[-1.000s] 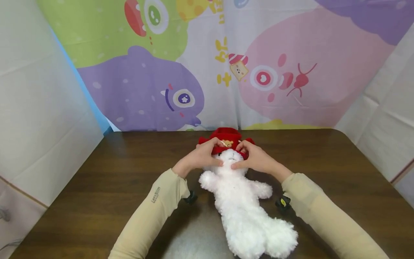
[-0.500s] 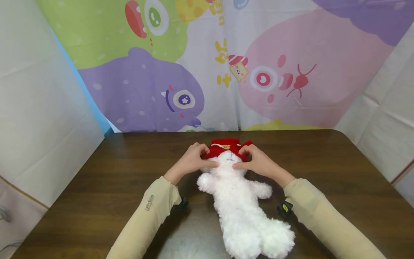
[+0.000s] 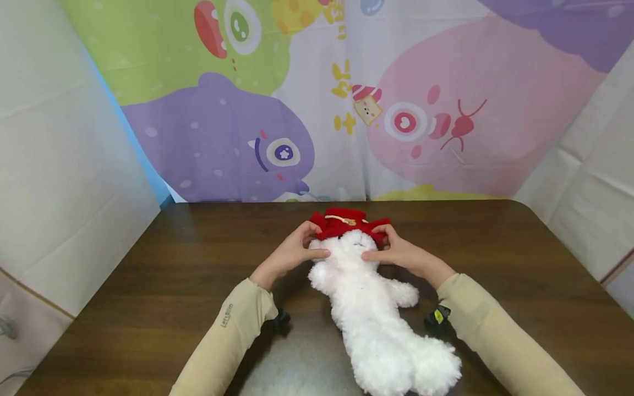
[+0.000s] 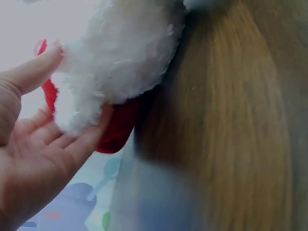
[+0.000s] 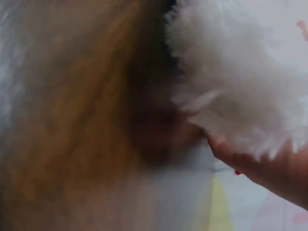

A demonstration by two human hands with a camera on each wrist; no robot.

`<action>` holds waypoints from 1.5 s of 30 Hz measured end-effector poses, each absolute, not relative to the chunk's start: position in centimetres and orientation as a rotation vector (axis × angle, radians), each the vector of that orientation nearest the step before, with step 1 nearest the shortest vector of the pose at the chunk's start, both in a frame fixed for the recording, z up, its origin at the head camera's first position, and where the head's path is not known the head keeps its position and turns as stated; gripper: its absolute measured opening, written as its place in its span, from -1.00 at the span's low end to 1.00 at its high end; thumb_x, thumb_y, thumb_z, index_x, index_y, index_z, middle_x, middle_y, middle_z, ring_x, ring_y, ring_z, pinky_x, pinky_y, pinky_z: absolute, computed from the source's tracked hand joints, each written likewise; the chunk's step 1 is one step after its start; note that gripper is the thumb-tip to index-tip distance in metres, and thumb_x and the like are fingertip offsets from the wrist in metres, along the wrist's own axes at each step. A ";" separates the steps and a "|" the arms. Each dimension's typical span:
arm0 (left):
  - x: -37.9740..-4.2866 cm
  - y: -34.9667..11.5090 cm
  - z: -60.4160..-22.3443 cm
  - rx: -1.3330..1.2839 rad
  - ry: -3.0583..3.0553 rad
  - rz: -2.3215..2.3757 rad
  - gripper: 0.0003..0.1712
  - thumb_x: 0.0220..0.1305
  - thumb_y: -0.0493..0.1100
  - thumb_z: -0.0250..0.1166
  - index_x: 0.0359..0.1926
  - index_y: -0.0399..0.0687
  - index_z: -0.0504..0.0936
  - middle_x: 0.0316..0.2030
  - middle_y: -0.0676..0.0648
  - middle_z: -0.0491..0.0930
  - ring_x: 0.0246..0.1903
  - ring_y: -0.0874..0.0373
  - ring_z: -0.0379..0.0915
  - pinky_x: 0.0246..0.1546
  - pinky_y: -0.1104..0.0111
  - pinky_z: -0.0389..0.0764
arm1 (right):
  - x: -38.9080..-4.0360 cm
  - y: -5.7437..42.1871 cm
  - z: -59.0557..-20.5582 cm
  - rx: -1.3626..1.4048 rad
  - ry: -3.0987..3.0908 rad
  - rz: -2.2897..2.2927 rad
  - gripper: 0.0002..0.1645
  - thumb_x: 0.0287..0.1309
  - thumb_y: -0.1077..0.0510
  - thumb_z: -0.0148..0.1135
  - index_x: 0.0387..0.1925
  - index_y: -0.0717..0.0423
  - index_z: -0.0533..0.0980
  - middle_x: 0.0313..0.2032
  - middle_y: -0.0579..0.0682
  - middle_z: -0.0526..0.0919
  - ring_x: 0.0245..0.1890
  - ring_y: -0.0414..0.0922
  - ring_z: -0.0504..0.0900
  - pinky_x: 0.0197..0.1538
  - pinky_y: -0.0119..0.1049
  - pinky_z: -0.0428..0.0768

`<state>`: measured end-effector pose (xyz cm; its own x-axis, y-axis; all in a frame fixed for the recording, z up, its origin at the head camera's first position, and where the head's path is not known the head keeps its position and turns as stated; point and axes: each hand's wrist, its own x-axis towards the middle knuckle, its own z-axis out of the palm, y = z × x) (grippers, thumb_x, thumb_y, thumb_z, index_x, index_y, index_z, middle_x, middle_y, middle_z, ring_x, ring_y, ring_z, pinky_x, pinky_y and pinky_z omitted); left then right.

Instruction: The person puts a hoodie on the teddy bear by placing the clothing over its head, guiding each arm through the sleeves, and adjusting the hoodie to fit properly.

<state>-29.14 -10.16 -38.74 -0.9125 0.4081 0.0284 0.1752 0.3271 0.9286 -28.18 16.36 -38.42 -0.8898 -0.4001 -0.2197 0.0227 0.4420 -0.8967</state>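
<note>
A white plush toy (image 3: 366, 308) lies on its back on the table in the head view, head toward the far edge. On its head sits a red hat (image 3: 342, 215) with a cream cord and a small tan emblem at the front. My left hand (image 3: 287, 254) holds the left side of the head, thumb on the cheek and fingers at the hat's brim. Opposite it, my right hand (image 3: 411, 257) grips the other side the same way. The left wrist view shows fluffy fur (image 4: 130, 53) between thumb and fingers, with red hat fabric (image 4: 118, 127) beyond. Fur partly hides the right fingers (image 5: 255, 168).
The dark wooden table (image 3: 208, 247) ends at a cartoon-printed curtain (image 3: 218, 137). White panels (image 3: 74, 165) stand at both sides. Dark wrist-worn cameras (image 3: 438, 319) sit under both sleeves, close over the table.
Both hands have moved from the hat's front outward to the sides of the head, spreading apart. The hat's crown sits lower, and its cord now shows across the front.
</note>
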 end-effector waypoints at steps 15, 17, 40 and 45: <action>-28.8 -9.4 -39.0 0.383 2.518 1.519 -0.44 0.05 -0.04 0.33 -0.03 -0.13 0.25 -0.31 -0.10 0.39 -0.29 0.11 0.30 -0.25 0.36 0.37 | -28.8 15.4 -38.6 -0.402 2.220 -1.376 0.14 -0.11 -0.08 0.33 0.30 -0.01 -0.23 0.29 0.15 -0.07 0.31 0.11 -0.08 0.26 0.19 0.06; -28.6 -9.4 -39.1 0.368 2.539 1.501 -0.52 0.05 -0.02 0.33 -0.11 -0.15 0.34 -0.37 -0.08 0.39 -0.34 0.12 0.29 -0.32 0.37 0.35 | -28.8 15.2 -38.6 -0.373 2.233 -1.376 0.14 -0.13 -0.09 0.35 0.29 -0.01 -0.21 0.29 0.13 -0.06 0.31 0.09 -0.07 0.26 0.19 0.05; -28.8 -11.1 -41.1 0.469 2.348 1.642 -0.60 0.09 -0.27 0.24 -0.01 -0.18 0.39 -0.16 -0.12 0.46 -0.19 0.08 0.34 -0.19 0.37 0.42 | -27.9 13.9 -39.1 -0.241 2.252 -1.586 0.12 -0.17 -0.06 0.39 0.27 0.03 -0.14 0.21 0.16 0.10 0.24 0.09 0.10 0.24 0.11 0.18; -28.5 -10.1 -40.7 0.333 2.433 1.667 -0.71 -0.01 -0.21 0.31 -0.24 -0.16 0.45 -0.37 -0.05 0.48 -0.36 0.14 0.34 -0.33 0.40 0.41 | -27.9 14.0 -38.9 -0.260 2.222 -1.611 0.08 -0.14 -0.03 0.38 0.26 0.05 -0.11 0.21 0.17 0.10 0.24 0.09 0.11 0.25 0.14 0.12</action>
<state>-28.54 -10.09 -40.75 -0.9601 0.2793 -0.0159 0.0860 0.3487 0.9333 -27.90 13.95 -38.91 -0.9096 -0.3662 -0.1963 0.0728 0.3247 -0.9430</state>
